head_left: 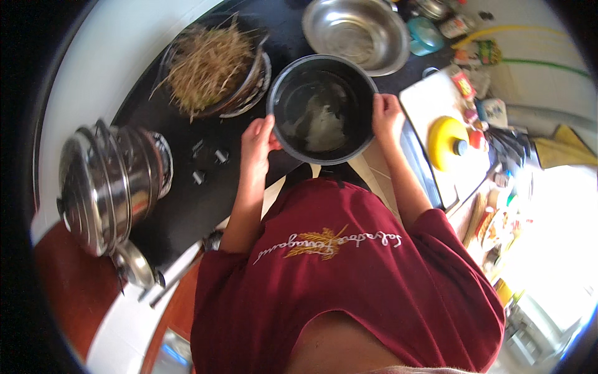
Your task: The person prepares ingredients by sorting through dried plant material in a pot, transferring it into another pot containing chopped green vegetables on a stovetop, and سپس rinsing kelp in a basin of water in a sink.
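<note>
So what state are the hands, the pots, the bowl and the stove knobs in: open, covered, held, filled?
Left hand: closed on the dark pot's rim.
Right hand: closed on the opposite side of that rim.
Dark pot: held up, uncovered; contents unclear.
Metal bowl: open side up; contents unclear.
Grass pot: heaped with dry grass.
Steamer pot: lid on.
Stove knobs: setting unclear.

Black countertop (180,215), stove knobs (199,177) at left, lidded stainless-steel steamer (103,193), pot (253,80) heaped with dried grass (208,65), round stainless-steel basin (317,28).
</note>
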Demonstrator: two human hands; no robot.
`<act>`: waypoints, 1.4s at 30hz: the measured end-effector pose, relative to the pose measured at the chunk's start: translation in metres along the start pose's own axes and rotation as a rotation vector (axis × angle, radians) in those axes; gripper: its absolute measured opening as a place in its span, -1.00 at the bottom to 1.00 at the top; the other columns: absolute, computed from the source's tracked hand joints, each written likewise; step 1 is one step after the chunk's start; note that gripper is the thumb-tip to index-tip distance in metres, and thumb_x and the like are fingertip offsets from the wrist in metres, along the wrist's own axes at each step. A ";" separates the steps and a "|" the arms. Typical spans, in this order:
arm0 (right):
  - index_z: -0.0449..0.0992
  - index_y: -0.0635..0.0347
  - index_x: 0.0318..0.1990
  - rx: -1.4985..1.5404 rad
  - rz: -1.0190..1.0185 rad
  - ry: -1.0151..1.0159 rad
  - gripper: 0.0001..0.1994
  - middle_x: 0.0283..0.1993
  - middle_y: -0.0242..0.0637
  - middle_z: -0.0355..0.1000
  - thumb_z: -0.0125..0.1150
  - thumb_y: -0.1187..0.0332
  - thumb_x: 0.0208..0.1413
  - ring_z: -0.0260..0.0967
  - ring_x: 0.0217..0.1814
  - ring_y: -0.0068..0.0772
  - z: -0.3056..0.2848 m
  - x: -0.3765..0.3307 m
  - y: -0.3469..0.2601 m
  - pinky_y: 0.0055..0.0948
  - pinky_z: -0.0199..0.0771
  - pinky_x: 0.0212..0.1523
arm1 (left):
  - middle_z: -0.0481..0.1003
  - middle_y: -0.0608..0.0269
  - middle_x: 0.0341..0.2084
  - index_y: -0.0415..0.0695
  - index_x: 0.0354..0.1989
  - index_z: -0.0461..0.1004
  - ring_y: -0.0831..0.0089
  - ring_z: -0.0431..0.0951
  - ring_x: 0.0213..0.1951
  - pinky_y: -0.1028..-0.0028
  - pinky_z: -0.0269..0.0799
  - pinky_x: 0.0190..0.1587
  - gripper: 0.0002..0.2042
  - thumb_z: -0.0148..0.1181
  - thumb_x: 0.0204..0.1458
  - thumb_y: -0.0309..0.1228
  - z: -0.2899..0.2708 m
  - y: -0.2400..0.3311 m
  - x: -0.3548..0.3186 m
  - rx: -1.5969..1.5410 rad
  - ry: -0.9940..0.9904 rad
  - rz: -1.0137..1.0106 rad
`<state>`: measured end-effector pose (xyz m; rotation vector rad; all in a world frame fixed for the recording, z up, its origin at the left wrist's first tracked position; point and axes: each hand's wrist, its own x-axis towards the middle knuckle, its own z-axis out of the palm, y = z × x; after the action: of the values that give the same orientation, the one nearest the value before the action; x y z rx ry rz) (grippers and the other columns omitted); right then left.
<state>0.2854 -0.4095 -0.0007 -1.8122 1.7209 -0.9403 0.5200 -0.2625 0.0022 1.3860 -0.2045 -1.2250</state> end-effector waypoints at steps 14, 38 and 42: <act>0.41 0.28 -0.51 0.093 0.157 0.018 -0.71 -0.66 -0.25 0.32 0.22 0.21 -0.01 0.25 -0.62 -0.44 -0.051 -0.004 0.013 -0.44 0.31 -0.51 | 0.39 0.30 -0.65 -0.18 -0.42 0.34 0.54 0.42 -0.63 0.56 0.41 -0.53 -0.80 -0.07 0.14 -0.31 0.030 0.014 -0.028 0.086 -0.275 -0.038; 0.48 0.30 -0.33 -0.279 0.246 0.096 -0.67 -0.57 -0.19 0.38 0.07 0.14 0.11 0.27 -0.52 -0.47 -0.216 0.159 0.140 -0.46 0.29 -0.45 | 0.41 0.21 -0.57 -0.18 -0.50 0.30 0.43 0.49 -0.54 0.52 0.44 -0.45 -0.97 -0.08 -0.08 -0.52 0.282 -0.052 0.028 0.076 -0.560 -0.212; 0.40 0.31 -0.48 -0.066 0.199 0.095 -0.61 -0.65 -0.29 0.20 0.01 0.09 0.12 0.05 -0.53 -0.53 -0.210 0.175 0.157 -0.41 0.15 -0.47 | 0.44 0.22 -0.58 -0.18 -0.50 0.32 0.44 0.48 -0.57 0.51 0.45 -0.47 -0.98 -0.03 -0.12 -0.56 0.298 -0.052 0.041 0.078 -0.514 -0.163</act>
<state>0.0211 -0.5734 0.0495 -1.6220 1.9711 -0.9088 0.2911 -0.4633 0.0188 1.1455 -0.5074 -1.7141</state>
